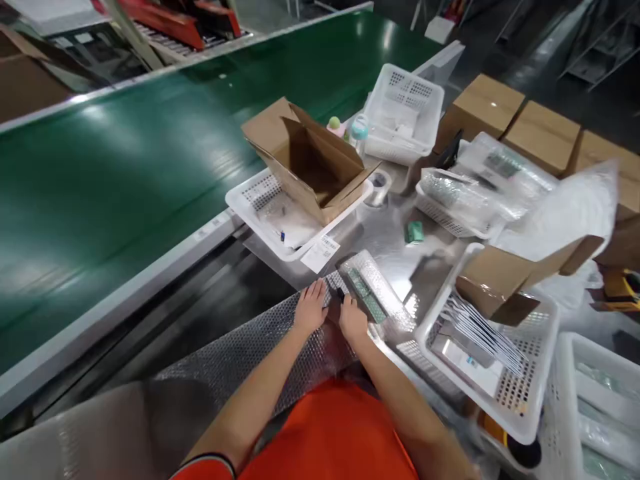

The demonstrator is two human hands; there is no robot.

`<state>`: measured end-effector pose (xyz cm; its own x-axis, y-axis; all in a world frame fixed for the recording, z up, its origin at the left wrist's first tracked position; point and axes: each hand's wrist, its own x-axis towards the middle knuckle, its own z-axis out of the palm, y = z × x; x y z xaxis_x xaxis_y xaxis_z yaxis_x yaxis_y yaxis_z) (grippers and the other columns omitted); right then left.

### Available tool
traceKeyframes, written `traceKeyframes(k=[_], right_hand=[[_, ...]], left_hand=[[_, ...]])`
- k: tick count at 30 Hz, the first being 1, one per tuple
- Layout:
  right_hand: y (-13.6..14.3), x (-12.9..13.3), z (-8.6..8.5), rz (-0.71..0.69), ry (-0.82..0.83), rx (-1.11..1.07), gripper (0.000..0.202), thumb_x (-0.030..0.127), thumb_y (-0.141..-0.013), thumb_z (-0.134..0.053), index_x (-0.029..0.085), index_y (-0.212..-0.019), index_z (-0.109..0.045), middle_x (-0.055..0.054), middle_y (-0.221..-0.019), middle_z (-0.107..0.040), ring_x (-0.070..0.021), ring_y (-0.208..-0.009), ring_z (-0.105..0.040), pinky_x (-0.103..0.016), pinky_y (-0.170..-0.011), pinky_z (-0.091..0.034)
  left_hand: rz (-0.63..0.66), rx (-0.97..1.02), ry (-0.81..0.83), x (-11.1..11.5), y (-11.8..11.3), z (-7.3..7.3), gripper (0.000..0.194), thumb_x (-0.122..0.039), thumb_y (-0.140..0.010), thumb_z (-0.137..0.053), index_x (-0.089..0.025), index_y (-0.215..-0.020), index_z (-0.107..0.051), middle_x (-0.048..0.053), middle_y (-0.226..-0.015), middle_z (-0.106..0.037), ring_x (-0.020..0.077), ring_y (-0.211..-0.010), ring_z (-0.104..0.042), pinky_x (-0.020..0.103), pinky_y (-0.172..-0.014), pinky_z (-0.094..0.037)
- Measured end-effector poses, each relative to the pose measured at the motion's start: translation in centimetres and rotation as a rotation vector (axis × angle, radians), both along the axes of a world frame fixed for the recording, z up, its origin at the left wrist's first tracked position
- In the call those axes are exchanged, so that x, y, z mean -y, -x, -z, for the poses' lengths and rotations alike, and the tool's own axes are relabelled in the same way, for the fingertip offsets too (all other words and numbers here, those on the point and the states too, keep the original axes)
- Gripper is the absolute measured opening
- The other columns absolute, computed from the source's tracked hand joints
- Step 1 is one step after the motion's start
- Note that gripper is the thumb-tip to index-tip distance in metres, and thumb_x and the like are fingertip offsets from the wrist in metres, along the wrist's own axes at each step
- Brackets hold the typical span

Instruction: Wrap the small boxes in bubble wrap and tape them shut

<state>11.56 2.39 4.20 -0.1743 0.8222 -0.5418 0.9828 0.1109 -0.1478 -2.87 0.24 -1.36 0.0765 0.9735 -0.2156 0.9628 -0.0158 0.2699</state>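
Note:
A long sheet of bubble wrap [215,357] runs across the metal table's near edge and hangs toward the lower left. My left hand [311,308] lies on it with the fingers stretched forward. Close by on the right, my right hand [353,320] is closed around a small black knife-like tool [341,293], whose tip points away from me at the wrap. Just beyond my right hand lies a flat bubble-wrapped package [377,290] with a green patterned item inside.
An open carton [320,160] stands in a white basket [295,255] beside the green conveyor [165,127]. Near it is a tape roll [379,187]. At right, another white basket [545,373] holds envelopes and an open box. Closed cartons [543,133] line the far right.

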Motion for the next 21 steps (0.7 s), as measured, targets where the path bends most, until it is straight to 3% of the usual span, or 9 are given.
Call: traceKeyframes(k=[8,13,16,18,21], right_hand=[[1.9,-1.6,1.4,-0.027,0.018,0.005,0.050,0.021,-0.100,-0.047,0.009,-0.147,-0.040,-0.027,-0.124,-0.065,-0.0295,-0.104,-0.074,-0.037,-0.083,-0.059],[0.4,-0.1,1.0,-0.019,0.032,-0.014,0.049,0.012,-0.100,-0.037,0.011,-0.148,-0.041,-0.026,-0.124,-0.066,-0.0285,-0.104,-0.074,-0.039,-0.084,-0.059],[-4.9,4.4,0.2,0.003,0.058,0.000,0.050,0.006,-0.096,-0.036,0.012,-0.145,-0.046,-0.022,-0.119,-0.069,-0.0276,-0.101,-0.074,-0.039,-0.084,-0.058],[-10.7,9.2,-0.3,0.049,0.089,0.020,0.052,0.005,-0.092,-0.038,0.014,-0.141,-0.050,-0.020,-0.116,-0.070,-0.0267,-0.097,-0.075,-0.036,-0.082,-0.058],[-20.5,16.9,-1.1,0.264,0.086,-0.009,0.042,0.017,-0.094,-0.038,0.020,-0.131,-0.060,-0.018,-0.116,-0.071,-0.0272,-0.094,-0.075,-0.034,-0.077,-0.056]], left_hand=[[-0.021,-0.005,0.054,0.1,0.0,-0.4,0.077,-0.017,-0.083,-0.052,-0.008,-0.157,-0.033,0.016,-0.168,-0.029,0.0276,-0.154,-0.029,0.044,-0.126,-0.025],[-0.005,-0.029,0.051,0.1,0.1,-0.6,0.072,-0.025,-0.088,-0.051,-0.010,-0.157,-0.035,0.015,-0.167,-0.031,0.0285,-0.153,-0.032,0.045,-0.124,-0.028],[-0.005,-0.038,0.054,0.1,0.1,-0.5,0.072,-0.032,-0.091,-0.051,-0.010,-0.157,-0.035,0.018,-0.166,-0.032,0.0311,-0.152,-0.033,0.048,-0.123,-0.030],[-0.003,-0.045,0.052,0.1,0.1,-0.3,0.072,-0.033,-0.091,-0.051,-0.010,-0.157,-0.035,0.019,-0.165,-0.033,0.0327,-0.152,-0.034,0.050,-0.122,-0.032],[0.010,-0.054,0.038,0.3,-0.1,-0.3,0.071,-0.033,-0.091,-0.050,-0.009,-0.157,-0.035,0.020,-0.165,-0.033,0.0332,-0.152,-0.034,0.050,-0.121,-0.032]])
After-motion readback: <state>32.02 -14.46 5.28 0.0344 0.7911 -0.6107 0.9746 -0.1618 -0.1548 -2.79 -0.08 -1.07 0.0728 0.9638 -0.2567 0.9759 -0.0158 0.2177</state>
